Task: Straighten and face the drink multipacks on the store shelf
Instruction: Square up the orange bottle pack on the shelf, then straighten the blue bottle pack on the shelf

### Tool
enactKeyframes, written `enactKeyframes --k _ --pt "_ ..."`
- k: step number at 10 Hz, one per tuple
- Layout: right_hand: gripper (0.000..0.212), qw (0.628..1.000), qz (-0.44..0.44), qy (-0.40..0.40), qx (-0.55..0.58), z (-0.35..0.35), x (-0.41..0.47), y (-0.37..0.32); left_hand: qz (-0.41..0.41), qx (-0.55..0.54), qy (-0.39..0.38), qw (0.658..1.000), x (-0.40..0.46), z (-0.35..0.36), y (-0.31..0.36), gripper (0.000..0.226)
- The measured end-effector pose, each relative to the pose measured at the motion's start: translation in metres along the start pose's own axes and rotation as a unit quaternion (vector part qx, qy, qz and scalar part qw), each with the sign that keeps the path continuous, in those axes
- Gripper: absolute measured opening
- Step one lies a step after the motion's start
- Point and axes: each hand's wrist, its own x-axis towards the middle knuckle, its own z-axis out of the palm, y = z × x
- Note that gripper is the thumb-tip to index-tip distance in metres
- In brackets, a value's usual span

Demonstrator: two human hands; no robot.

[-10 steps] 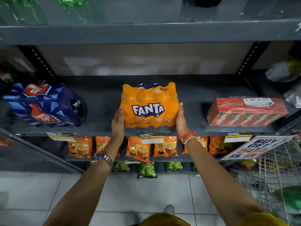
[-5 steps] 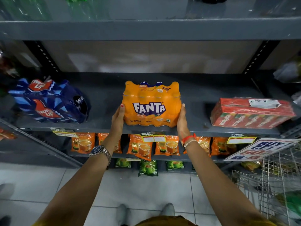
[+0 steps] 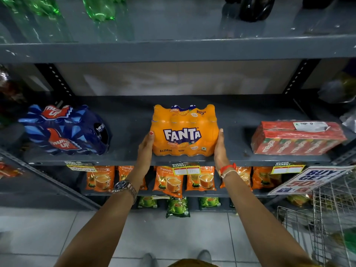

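Observation:
An orange Fanta multipack (image 3: 184, 130) stands near the front edge of the grey middle shelf (image 3: 231, 159), its logo facing me. My left hand (image 3: 145, 149) presses flat against its left side and my right hand (image 3: 220, 146) against its right side, so both hands clamp it. A blue Thums Up multipack (image 3: 65, 130) lies to the left, turned at an angle. At the right, a red Maaza carton pack (image 3: 298, 137) lies skewed, its right end further back.
The shelf above (image 3: 173, 51) carries green and dark bottles. Orange tea pouches (image 3: 169, 180) and green pouches (image 3: 178, 207) fill the lower shelves. A wire basket (image 3: 331, 218) and a promo sign (image 3: 308, 179) stand at the lower right. Tiled floor lies below.
The Fanta pack has stayed between my hands with its label facing front. The view has shifted slightly, and my hands sit a little higher on the pack's sides.

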Motion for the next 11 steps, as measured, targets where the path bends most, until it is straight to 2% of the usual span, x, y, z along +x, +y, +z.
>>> enactKeyframes --k 1,2,3,4,5,6,7,8,9,10,11 --pt "0.048 0.984 -0.088 0.139 0.069 0.006 -0.010 0.017 0.007 0.021 0.004 1.000 -0.010 -0.002 -0.004 0.074" --pt "0.037 0.938 -0.188 0.285 0.065 0.022 -0.034 0.046 0.014 -0.005 0.064 0.998 -0.039 -0.009 -0.021 0.058" --pt "0.028 0.928 -0.244 0.279 0.031 0.045 -0.058 0.077 0.001 -0.020 0.116 0.993 -0.060 -0.036 -0.047 0.049" --pt "0.031 0.928 -0.271 0.255 0.013 0.091 -0.068 0.094 0.031 -0.021 0.157 0.987 -0.061 -0.093 -0.046 0.039" --pt "0.020 0.975 -0.155 0.144 -0.067 0.146 -0.092 0.098 0.073 -0.044 0.279 0.956 -0.053 -0.157 -0.033 0.025" --pt "0.029 0.981 -0.113 0.006 -0.159 0.203 -0.077 0.099 0.073 -0.042 0.372 0.924 -0.038 -0.230 -0.026 0.032" --pt "0.041 0.976 -0.140 -0.083 -0.145 0.261 -0.069 0.088 0.053 -0.047 0.354 0.933 -0.009 -0.297 -0.015 0.044" --pt "0.048 0.984 -0.096 -0.133 -0.064 0.307 -0.068 0.083 -0.017 -0.039 0.273 0.961 0.033 -0.342 0.002 0.075" --pt "0.055 0.985 -0.067 -0.157 0.010 0.331 -0.053 0.082 -0.048 -0.082 0.183 0.978 0.056 -0.346 0.023 0.064" --pt "0.063 0.986 -0.032 -0.159 0.022 0.344 -0.043 0.074 -0.059 -0.126 0.124 0.983 0.067 -0.335 0.031 0.057" --pt "0.066 0.986 -0.021 -0.165 -0.003 0.348 -0.040 0.067 -0.079 -0.134 0.130 0.979 0.069 -0.336 0.028 0.051"
